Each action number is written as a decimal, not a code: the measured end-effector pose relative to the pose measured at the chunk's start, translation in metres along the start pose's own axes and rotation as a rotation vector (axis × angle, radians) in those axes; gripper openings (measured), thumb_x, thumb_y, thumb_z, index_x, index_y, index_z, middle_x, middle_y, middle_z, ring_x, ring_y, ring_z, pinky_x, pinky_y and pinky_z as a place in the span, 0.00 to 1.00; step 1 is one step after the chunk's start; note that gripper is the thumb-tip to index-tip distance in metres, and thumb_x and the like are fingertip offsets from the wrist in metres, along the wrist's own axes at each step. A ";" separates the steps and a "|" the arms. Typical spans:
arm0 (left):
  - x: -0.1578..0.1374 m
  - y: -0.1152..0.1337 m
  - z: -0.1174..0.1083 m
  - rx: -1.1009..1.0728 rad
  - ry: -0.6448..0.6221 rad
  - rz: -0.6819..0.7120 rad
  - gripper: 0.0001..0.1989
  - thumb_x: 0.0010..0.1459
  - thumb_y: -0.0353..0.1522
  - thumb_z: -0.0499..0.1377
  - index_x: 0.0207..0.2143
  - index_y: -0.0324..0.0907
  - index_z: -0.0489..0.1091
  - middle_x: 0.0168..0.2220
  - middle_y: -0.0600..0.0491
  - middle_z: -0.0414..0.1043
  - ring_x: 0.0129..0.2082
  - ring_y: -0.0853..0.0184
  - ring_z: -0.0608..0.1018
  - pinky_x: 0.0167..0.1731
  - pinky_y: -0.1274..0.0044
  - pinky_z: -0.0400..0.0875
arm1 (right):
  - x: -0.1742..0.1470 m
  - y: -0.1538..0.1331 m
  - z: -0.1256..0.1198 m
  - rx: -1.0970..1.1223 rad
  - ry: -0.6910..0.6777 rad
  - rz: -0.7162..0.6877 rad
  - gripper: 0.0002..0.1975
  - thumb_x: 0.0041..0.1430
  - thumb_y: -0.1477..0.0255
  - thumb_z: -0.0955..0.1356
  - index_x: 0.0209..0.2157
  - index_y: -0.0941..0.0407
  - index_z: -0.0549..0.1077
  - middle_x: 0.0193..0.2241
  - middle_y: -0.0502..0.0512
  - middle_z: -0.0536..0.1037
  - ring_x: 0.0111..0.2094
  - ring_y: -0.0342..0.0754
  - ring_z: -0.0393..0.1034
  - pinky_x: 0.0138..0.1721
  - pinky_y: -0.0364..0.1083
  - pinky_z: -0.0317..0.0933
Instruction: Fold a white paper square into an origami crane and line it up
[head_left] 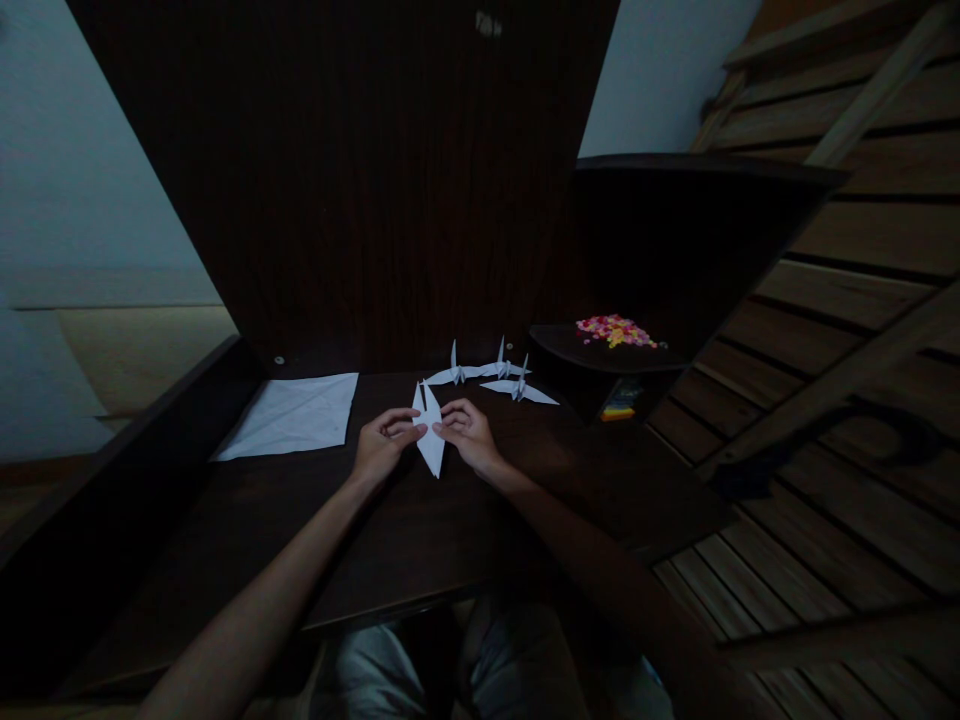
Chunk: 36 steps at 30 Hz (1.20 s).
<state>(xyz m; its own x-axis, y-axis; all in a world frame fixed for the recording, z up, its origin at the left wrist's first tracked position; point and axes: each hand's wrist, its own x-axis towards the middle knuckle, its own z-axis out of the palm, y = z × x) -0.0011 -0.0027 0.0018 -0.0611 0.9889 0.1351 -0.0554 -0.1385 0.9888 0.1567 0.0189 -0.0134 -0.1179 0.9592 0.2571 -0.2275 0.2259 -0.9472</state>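
A white folded paper (431, 448), long and diamond-shaped with a slit at its far end, is held between my two hands. My left hand (385, 443) pinches its left edge between thumb and fingers. On the opposite edge, my right hand (471, 438) grips it the same way, with both thumbs lying on top. Just beyond my hands stand three white paper cranes with their wings spread: one on the left (457, 374), another behind (504, 368) and a third on the right (519, 388).
Flat creased white sheets (296, 415) lie on the dark wooden desk (420, 560) at left. Small pink, red and yellow pieces (615, 330) are heaped on a corner shelf (562, 343) at right. A tall dark panel (337, 200) rises behind; wooden slats (862, 300) stand farther right.
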 end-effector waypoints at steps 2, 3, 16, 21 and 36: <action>0.000 0.001 0.001 -0.031 0.009 0.000 0.23 0.36 0.36 0.71 0.36 0.39 0.69 0.24 0.54 0.76 0.25 0.67 0.78 0.30 0.76 0.71 | 0.000 -0.002 -0.001 0.009 -0.019 -0.003 0.19 0.39 0.69 0.74 0.33 0.54 0.65 0.22 0.45 0.71 0.25 0.43 0.68 0.28 0.43 0.63; -0.001 0.002 0.001 -0.047 0.014 -0.006 0.24 0.35 0.36 0.71 0.35 0.40 0.67 0.24 0.55 0.76 0.24 0.67 0.78 0.30 0.77 0.70 | 0.000 -0.003 -0.001 0.013 -0.027 -0.008 0.19 0.39 0.69 0.74 0.33 0.54 0.65 0.22 0.45 0.71 0.24 0.43 0.68 0.28 0.43 0.62; -0.001 0.004 0.001 -0.117 0.007 -0.041 0.28 0.32 0.34 0.72 0.33 0.43 0.60 0.22 0.58 0.75 0.22 0.68 0.77 0.28 0.78 0.70 | -0.001 -0.006 0.000 -0.005 -0.026 0.054 0.15 0.39 0.69 0.74 0.30 0.56 0.69 0.19 0.44 0.69 0.22 0.41 0.64 0.28 0.42 0.59; -0.001 0.004 0.002 -0.080 -0.085 -0.080 0.23 0.35 0.38 0.71 0.34 0.39 0.70 0.26 0.54 0.77 0.26 0.67 0.77 0.31 0.76 0.70 | -0.001 -0.006 0.000 0.005 -0.013 0.041 0.16 0.36 0.69 0.75 0.28 0.56 0.71 0.18 0.45 0.70 0.22 0.41 0.64 0.27 0.42 0.59; -0.010 0.016 0.002 -0.173 -0.370 -0.236 0.17 0.42 0.36 0.68 0.35 0.36 0.77 0.31 0.45 0.79 0.30 0.61 0.79 0.35 0.72 0.70 | -0.005 -0.015 0.000 0.207 -0.147 0.188 0.16 0.42 0.59 0.74 0.27 0.56 0.72 0.20 0.47 0.72 0.19 0.40 0.64 0.20 0.40 0.61</action>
<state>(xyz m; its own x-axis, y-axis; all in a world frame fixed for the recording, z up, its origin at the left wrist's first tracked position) 0.0008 -0.0142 0.0160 0.3307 0.9425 -0.0476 -0.1924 0.1168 0.9743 0.1610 0.0107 -0.0006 -0.3113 0.9426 0.1204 -0.3786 -0.0068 -0.9255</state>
